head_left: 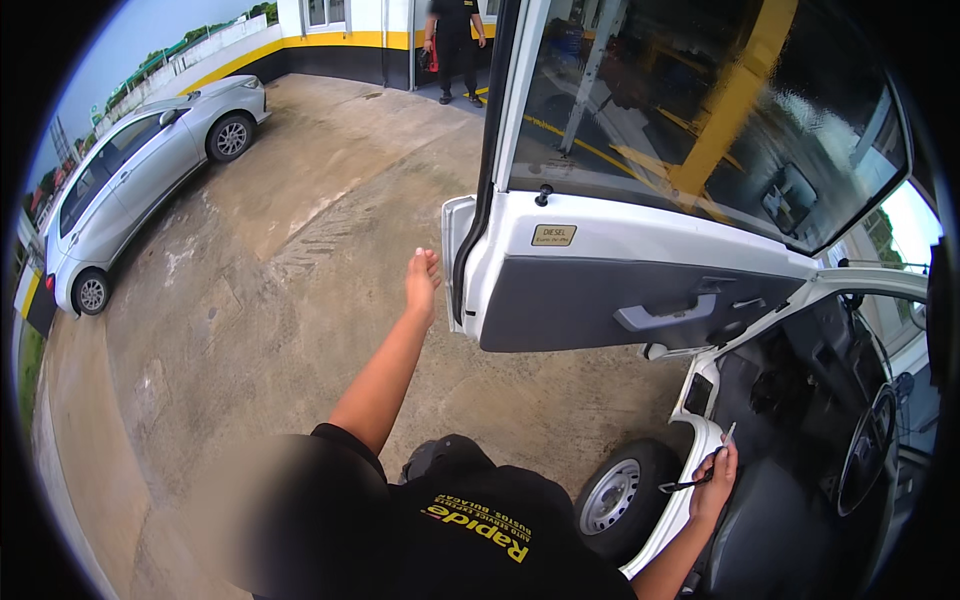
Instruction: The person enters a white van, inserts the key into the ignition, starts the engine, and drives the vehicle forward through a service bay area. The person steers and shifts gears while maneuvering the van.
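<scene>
My left hand reaches out at the free edge of an open white vehicle door. Its fingers are loosely bent, with nothing seen in them; whether they touch the door edge is unclear. My right hand is low on the right, beside the cab's door opening. Its fingers are closed on what looks like a key, with a pale, slim blade pointing up. A black strap or loop sticks out of that hand to the left. The door has a grey inner panel with a light grey pull handle.
Below my right hand is the vehicle's wheel. The dark cab holds a steering wheel and seat. A silver car stands on the concrete at the far left. At the back stands a person in black, near a striped wall.
</scene>
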{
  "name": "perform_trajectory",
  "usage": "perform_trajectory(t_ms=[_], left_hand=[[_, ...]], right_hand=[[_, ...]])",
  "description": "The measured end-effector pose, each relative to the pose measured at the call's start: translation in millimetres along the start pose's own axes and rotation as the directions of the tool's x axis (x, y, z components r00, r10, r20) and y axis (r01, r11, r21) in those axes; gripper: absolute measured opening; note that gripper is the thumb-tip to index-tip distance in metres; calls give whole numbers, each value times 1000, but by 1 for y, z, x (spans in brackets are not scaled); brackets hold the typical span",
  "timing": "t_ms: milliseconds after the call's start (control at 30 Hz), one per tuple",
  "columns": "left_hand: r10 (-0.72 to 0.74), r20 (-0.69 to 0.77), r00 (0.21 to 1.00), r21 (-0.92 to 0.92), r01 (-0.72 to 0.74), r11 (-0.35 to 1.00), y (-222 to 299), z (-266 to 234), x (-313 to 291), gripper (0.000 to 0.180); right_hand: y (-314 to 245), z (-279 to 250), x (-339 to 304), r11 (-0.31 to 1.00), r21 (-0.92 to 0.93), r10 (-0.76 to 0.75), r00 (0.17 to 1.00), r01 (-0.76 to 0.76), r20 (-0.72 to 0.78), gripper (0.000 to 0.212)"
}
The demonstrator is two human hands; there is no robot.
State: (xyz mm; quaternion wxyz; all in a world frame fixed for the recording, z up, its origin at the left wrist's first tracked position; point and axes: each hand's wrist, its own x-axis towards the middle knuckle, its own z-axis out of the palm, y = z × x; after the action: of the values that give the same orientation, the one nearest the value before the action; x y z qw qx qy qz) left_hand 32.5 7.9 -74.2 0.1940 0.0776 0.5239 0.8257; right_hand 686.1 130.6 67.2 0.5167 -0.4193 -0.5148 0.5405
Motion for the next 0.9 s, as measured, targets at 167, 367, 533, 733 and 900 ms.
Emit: perform_trajectory(t_ms=[167,367,533,733,900], left_hand=[[-320,-221,921,580,388,716,-137,-80,-131,69],[-948,126,291,977,128,169,-241,-99,-275,73],[-871,396,291,704,-705,85,-120,58,-233,72],[-760,630,161,233,-972,-13,62,265,-277,46],[-811,553,193,263,-964,-49,80,307,-269,36]], right_hand=[[-29,-57,28,986,73,-144,988,148,-58,14],[-69,-24,41,989,-4,-146,988,146,52,14],[-124,83,23,886,-339,-70,813,318,578,33],[-137,180,-4,657,-331,17,425,677,905,47],[-129,180,28,614,-290,80,308,734,948,51]])
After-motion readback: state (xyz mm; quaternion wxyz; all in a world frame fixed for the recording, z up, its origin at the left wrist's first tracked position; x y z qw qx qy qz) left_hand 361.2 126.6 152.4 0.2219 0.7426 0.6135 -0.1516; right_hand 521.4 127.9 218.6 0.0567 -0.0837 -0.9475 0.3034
